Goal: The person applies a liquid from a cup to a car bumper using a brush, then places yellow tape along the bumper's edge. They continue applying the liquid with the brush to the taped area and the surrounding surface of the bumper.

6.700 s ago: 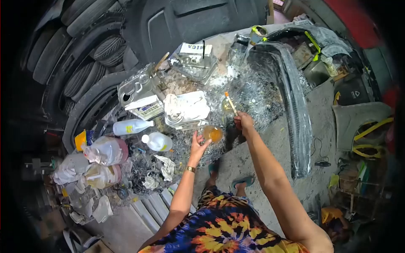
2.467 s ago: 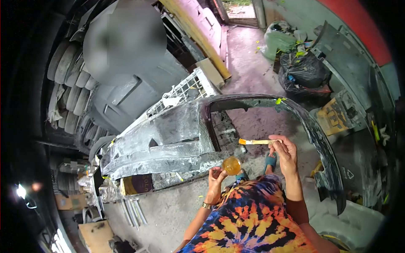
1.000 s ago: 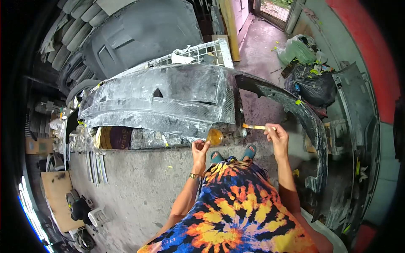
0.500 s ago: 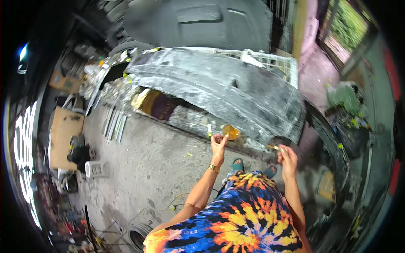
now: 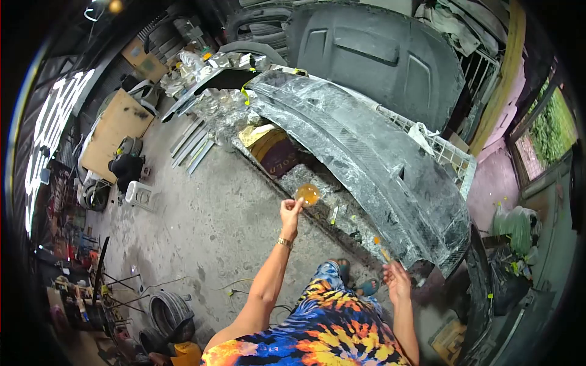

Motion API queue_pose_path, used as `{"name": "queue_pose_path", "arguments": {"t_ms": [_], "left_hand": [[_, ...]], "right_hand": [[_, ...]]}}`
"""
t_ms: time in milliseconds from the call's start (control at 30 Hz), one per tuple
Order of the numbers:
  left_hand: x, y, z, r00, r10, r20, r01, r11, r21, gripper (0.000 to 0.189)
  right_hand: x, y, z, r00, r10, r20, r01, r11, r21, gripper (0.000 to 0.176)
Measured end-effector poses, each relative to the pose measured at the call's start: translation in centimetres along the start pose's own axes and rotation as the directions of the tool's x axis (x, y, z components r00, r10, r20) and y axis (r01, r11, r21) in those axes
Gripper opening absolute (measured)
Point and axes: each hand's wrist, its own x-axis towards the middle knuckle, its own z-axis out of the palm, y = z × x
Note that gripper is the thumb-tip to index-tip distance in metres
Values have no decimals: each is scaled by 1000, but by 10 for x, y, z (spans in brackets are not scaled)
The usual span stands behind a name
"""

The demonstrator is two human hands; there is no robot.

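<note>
Pinched by its rim between the thumb and fingers of my left hand (image 5: pixel 290 215) is a small round cup (image 5: pixel 309 194) of amber liquid. My right hand (image 5: pixel 398 280) is closed around the handle of a small brush (image 5: pixel 383 250), whose orange tip points up and away from me. The brush tip overlaps the near edge of a long, dark car body panel (image 5: pixel 366 165) streaked with pale dust. Between my hands, a small pale strip with a yellow-green end (image 5: pixel 334 215) lies on the littered surface below the panel.
A purple and yellow sack (image 5: pixel 274 152) is tucked under the panel. A dark car hood (image 5: pixel 372 61) leans behind, beside a white wire rack (image 5: pixel 452 155). Metal strips (image 5: pixel 194 146) and a white stool (image 5: pixel 140 194) are to the left; tyres (image 5: pixel 171 314) stand lower left. Green bags (image 5: pixel 514 226) are at right.
My view has turned, shifting the panel rightward and tilting it. My left hand with the cup sits further left and further from my right hand. The brush's orange tip now shows clearly.
</note>
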Motion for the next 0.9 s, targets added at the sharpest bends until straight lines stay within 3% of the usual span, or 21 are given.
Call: {"name": "queue_pose_path", "arguments": {"t_ms": [67, 267, 333, 500, 633, 900], "left_hand": [[29, 3, -8, 1000, 4, 16, -4, 1000, -14, 30], [117, 10, -23, 987, -20, 160, 7, 997, 81, 29], [137, 8, -28, 976, 26, 218, -54, 991, 123, 31], [157, 12, -28, 946, -55, 319, 37, 997, 62, 29], [162, 4, -26, 947, 12, 322, 14, 997, -78, 28], [175, -11, -25, 960, -76, 270, 118, 983, -142, 29]], "right_hand": [[7, 7, 18, 992, 122, 21, -122, 992, 12, 21], [34, 24, 69, 997, 83, 0, -83, 996, -24, 21], [40, 36, 83, 997, 53, -47, -54, 998, -22, 20], [62, 50, 139, 995, 49, -87, -49, 999, -7, 19], [76, 58, 161, 997, 28, -77, -32, 998, -51, 19], [79, 65, 175, 990, 22, -140, -35, 995, -92, 20]]}}
